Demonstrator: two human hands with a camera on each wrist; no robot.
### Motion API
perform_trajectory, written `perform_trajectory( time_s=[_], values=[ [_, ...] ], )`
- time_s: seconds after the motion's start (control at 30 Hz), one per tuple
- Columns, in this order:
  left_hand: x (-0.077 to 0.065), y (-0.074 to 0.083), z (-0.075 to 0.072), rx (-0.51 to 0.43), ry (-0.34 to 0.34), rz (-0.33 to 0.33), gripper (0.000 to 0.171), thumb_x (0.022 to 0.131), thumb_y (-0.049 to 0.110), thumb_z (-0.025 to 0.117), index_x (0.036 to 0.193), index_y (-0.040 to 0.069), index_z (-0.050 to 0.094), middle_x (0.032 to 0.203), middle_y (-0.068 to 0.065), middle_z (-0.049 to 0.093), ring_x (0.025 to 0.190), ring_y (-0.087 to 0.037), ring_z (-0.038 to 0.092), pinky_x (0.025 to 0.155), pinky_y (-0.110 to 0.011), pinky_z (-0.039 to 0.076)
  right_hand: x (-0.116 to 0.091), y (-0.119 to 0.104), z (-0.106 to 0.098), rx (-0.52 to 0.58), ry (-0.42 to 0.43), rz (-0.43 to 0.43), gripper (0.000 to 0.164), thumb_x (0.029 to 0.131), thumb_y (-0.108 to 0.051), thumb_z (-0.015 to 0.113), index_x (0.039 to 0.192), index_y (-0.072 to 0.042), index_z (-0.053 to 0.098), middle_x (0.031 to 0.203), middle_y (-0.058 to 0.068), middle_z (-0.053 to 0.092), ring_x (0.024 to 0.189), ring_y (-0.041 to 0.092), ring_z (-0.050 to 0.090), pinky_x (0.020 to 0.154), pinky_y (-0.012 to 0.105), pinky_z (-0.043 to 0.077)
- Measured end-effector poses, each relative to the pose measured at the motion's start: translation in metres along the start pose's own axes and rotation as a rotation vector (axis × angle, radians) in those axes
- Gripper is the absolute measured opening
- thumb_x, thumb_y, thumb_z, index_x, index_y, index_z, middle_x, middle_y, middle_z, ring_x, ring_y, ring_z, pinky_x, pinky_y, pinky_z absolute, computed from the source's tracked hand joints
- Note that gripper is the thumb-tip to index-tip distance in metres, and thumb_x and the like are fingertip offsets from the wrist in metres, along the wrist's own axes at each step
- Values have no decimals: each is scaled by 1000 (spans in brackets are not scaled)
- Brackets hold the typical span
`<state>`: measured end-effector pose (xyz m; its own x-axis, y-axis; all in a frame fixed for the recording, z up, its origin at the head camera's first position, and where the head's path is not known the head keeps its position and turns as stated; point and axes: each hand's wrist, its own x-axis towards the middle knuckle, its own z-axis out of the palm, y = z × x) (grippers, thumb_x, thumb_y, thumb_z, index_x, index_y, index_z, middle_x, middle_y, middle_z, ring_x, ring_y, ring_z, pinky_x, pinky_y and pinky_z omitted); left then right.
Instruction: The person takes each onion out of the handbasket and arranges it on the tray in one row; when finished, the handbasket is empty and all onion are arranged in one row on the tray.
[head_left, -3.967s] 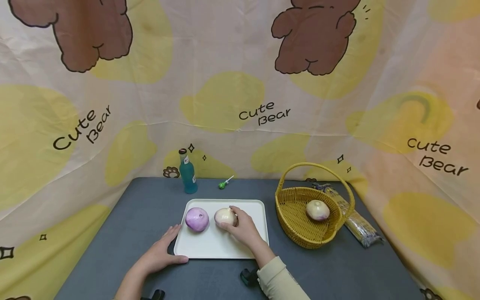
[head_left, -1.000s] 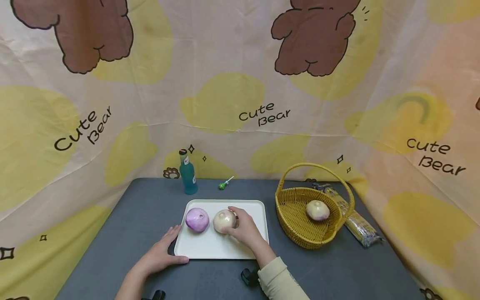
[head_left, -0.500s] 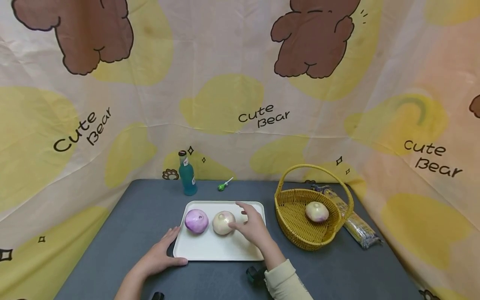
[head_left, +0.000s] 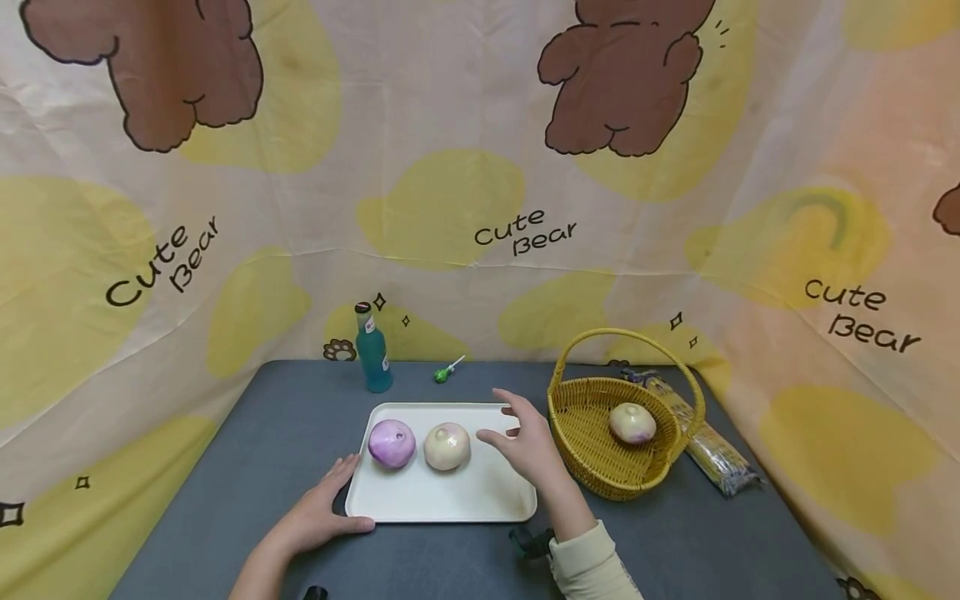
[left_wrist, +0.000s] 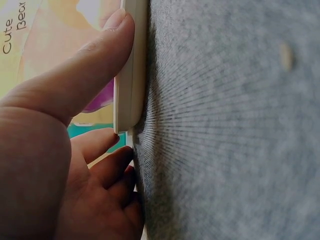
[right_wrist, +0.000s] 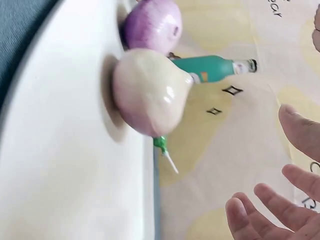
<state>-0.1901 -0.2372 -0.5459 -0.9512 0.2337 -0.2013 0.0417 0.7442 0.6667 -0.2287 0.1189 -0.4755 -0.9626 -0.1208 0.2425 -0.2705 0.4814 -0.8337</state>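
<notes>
3 onions: purple onion (head_left: 392, 443) and white onion (head_left: 447, 447) near each other on 1 white tray (head_left: 427, 500), plus a purple-tinged onion (head_left: 632, 423). Also 1 blue-green bottle (head_left: 374, 357), 1 green lollipop (head_left: 442, 375), 1 plastic packet (head_left: 712, 447). Left hand (head_left: 324, 506) at white tray's near-left corner: thumb on edge, fingers extended along left side, touching without gripping. Right hand (head_left: 528, 440) over white tray's right edge, near white onion, thumb and fingers spread well apart, holding nothing. Wicker basket (head_left: 609, 483) contains the purple-tinged onion; plastic packet lies beside it.
</notes>
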Motion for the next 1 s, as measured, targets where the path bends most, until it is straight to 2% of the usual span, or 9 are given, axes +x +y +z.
perform_trajectory(
  time_s=[0.2,0.47,0.77,1.0],
  values=[
    [-1,0,-1,-3,-2,2,117,74,51,86,160,4,24,165,-23,22,153,-49,12,114,-72,22,-3,-3,-18,2,56,2,70,83,-24,84,146,-19,53,146,9,55,126,32,59,87,43,57],
    [-2,5,-2,-11,2,6,116,73,50,86,160,3,24,165,-23,23,152,-49,12,115,-71,21,-5,5,-42,-20,143,-8,68,84,-22,84,144,-14,55,144,12,57,122,34,61,86,46,58],
    [-3,4,-1,-14,5,12,116,73,50,87,160,3,25,165,-23,24,152,-49,13,115,-71,22,-5,15,-75,-3,176,87,69,87,-26,82,147,-13,51,147,13,53,130,36,55,94,49,55],
    [0,-1,1,-12,12,1,117,72,52,87,160,5,25,165,-22,24,153,-48,13,115,-71,22,-7,35,-100,-29,211,135,68,89,-32,79,149,-17,49,149,11,52,131,35,53,99,51,52]
  ],
)
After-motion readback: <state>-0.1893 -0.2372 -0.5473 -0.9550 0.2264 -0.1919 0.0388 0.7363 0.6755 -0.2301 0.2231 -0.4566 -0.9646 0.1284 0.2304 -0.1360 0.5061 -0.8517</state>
